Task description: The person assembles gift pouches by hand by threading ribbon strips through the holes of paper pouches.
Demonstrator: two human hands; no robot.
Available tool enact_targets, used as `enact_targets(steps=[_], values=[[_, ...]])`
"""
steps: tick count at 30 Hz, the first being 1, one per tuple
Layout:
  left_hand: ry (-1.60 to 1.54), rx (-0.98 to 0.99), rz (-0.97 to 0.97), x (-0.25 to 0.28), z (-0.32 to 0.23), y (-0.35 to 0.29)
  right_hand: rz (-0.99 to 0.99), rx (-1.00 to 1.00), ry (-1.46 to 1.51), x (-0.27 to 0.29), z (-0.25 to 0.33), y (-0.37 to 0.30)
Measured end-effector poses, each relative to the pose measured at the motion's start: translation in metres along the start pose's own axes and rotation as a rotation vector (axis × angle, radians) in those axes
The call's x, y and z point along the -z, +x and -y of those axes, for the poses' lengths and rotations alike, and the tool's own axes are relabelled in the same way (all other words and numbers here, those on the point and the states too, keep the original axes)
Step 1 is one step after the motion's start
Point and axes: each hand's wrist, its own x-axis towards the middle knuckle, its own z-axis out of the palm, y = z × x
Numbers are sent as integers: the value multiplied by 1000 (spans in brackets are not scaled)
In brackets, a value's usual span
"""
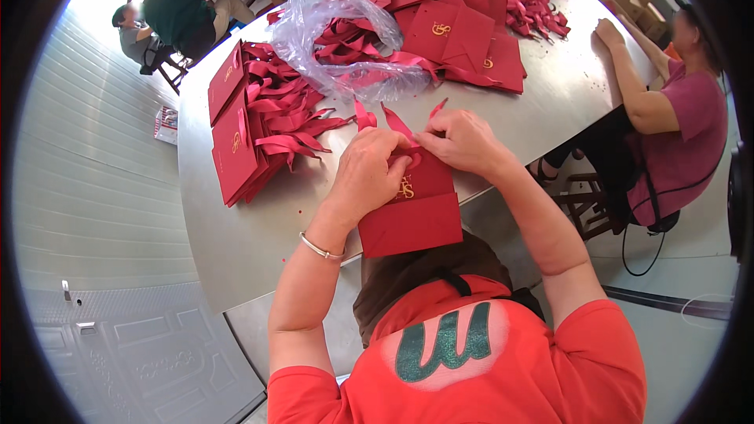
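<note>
A small red paper gift bag (412, 226) with gold print lies flat at the table's front edge, its folded base toward me. Pink-red ribbon (397, 121) runs at its top edge, with loose ends sticking up between and beyond my fingers. My left hand (372, 171) is closed on the ribbon at the bag's upper left, thumb resting over the bag's front. At the upper right, my right hand (462, 141) pinches ribbon between thumb and fingers. The fingers partly hide the bag's top edge and the ribbon's path through it.
Stacked red bags with ribbon handles (239, 148) stand at the left of the metal table (259, 243). Crumpled clear plastic (302, 27) holds loose ribbons (345, 41). More bags (448, 31) are piled behind. A seated person (683, 122) is at the right; others sit at the far left.
</note>
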Motion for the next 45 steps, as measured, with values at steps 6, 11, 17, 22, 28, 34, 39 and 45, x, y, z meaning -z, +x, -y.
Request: enact_targets(steps=[6,11,17,22,28,34,39,45], values=[[-43,14,-20,-3,-2,-1,288,-257,-33,3,15,19],[-68,77,-23,-2,-4,0,4,-224,79,-10,5,8],[-71,100,16,-2,3,5,-230,-111,-110,-25,-4,9],[-48,59,-21,-6,2,1,-302,-104,-130,-32,-6,3],[-25,57,-57,-4,-6,-5,-304,-119,97,-27,-4,-6],[79,96,-117,-3,4,-4,-336,-88,114,-20,7,-14],[104,20,-226,-4,10,2,-372,-5,21,-28,0,-21],[98,-43,-306,-3,13,2,-382,42,13,-30,-1,-20]])
